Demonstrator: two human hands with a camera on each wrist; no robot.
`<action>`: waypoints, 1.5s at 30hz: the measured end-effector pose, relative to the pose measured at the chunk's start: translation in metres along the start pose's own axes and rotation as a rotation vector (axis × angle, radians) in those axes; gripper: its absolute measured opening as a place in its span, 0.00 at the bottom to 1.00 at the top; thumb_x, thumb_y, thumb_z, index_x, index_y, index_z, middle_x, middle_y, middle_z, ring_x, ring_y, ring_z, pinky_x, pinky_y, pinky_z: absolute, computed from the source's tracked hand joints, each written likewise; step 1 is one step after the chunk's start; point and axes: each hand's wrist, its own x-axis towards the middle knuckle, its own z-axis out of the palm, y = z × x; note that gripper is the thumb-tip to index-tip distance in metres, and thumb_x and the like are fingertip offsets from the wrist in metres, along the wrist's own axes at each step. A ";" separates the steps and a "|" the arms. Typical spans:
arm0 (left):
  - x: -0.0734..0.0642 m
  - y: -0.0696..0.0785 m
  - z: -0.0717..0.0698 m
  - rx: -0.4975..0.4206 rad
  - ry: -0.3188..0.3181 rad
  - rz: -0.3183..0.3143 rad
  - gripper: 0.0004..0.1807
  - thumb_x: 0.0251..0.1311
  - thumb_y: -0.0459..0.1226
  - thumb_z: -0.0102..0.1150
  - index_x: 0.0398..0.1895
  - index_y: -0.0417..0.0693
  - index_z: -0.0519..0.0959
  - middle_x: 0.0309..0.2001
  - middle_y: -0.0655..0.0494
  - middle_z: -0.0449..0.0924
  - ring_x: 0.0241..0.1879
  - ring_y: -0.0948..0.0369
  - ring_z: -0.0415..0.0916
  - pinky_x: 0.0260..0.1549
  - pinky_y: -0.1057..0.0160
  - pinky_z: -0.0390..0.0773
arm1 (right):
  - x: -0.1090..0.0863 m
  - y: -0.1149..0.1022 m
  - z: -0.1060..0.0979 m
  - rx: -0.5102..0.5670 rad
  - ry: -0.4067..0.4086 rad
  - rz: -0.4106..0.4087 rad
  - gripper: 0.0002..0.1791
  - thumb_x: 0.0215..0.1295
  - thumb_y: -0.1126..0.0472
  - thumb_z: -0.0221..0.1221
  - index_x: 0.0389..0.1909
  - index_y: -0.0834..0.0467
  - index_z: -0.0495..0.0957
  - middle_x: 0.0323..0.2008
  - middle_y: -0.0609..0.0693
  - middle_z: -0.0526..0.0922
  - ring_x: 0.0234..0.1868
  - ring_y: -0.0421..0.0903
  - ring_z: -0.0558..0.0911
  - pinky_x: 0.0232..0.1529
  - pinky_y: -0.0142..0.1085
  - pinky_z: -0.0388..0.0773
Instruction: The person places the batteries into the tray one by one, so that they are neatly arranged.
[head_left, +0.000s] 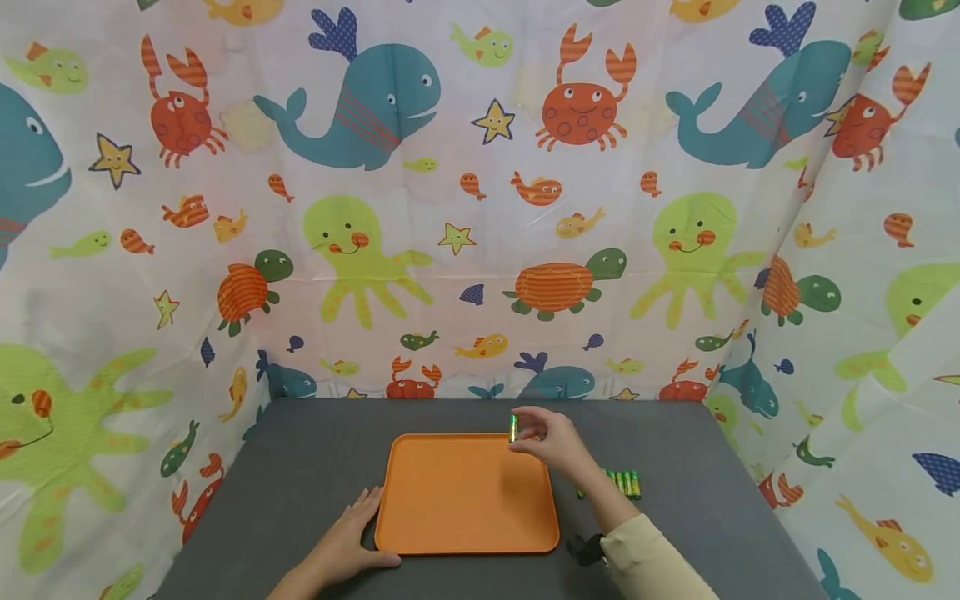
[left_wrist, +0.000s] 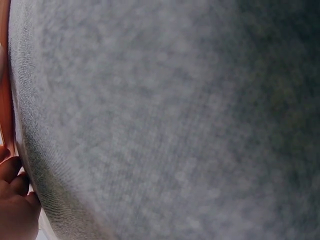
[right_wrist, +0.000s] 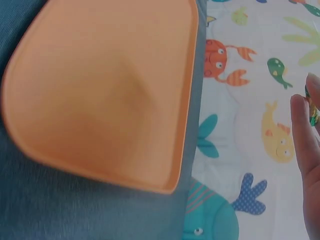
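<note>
My right hand (head_left: pixel 553 443) pinches a small green battery (head_left: pixel 513 428) upright between thumb and fingers, above the far right corner of an orange tray (head_left: pixel 465 496). In the right wrist view, the fingers (right_wrist: pixel 301 125) and part of the battery (right_wrist: pixel 313 107) show at the right edge. At the tray's left side my left hand (head_left: pixel 351 533) rests with its fingers spread along the rim and its thumb by the near left corner. Only a bit of the left hand (left_wrist: pixel 17 205) appears in the left wrist view, beside grey cloth.
Several green batteries (head_left: pixel 626 483) stand in a row to the right of the tray, partly hidden by the right forearm. A black strap-like object (head_left: pixel 585 548) is by the right sleeve. Behind the grey table (head_left: pixel 322 450) hangs a curtain (head_left: pixel 480 275) with sea animals.
</note>
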 end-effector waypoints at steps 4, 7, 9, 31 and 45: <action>0.000 0.000 0.000 -0.005 0.003 0.009 0.68 0.44 0.65 0.74 0.81 0.44 0.50 0.80 0.42 0.50 0.79 0.38 0.42 0.73 0.30 0.44 | 0.004 -0.003 0.010 0.023 -0.026 0.001 0.27 0.56 0.62 0.74 0.58 0.51 0.81 0.45 0.50 0.87 0.40 0.44 0.87 0.41 0.38 0.86; -0.001 -0.001 0.000 -0.009 0.005 0.014 0.67 0.45 0.65 0.74 0.81 0.44 0.50 0.80 0.41 0.50 0.79 0.38 0.41 0.73 0.29 0.44 | 0.006 -0.003 0.019 0.037 -0.056 -0.002 0.27 0.57 0.61 0.74 0.59 0.52 0.81 0.46 0.50 0.86 0.41 0.44 0.86 0.43 0.38 0.87; -0.002 -0.001 0.000 -0.013 0.006 0.014 0.67 0.45 0.64 0.74 0.81 0.44 0.50 0.80 0.41 0.49 0.79 0.38 0.41 0.73 0.29 0.43 | 0.008 -0.003 0.026 0.040 -0.076 -0.004 0.27 0.58 0.60 0.73 0.60 0.52 0.80 0.47 0.49 0.86 0.42 0.43 0.86 0.43 0.37 0.87; -0.003 0.001 0.000 -0.011 0.011 -0.006 0.67 0.44 0.65 0.74 0.81 0.42 0.52 0.79 0.39 0.51 0.79 0.37 0.43 0.72 0.28 0.45 | 0.012 0.011 0.118 0.152 -0.179 0.076 0.27 0.56 0.62 0.74 0.58 0.56 0.81 0.47 0.56 0.85 0.44 0.51 0.87 0.40 0.41 0.87; -0.003 0.001 -0.003 -0.005 0.020 0.010 0.67 0.43 0.64 0.75 0.81 0.42 0.53 0.79 0.39 0.52 0.79 0.37 0.43 0.72 0.29 0.44 | 0.016 0.014 0.163 0.123 -0.218 0.163 0.27 0.51 0.66 0.77 0.54 0.61 0.83 0.42 0.52 0.86 0.34 0.40 0.83 0.27 0.33 0.82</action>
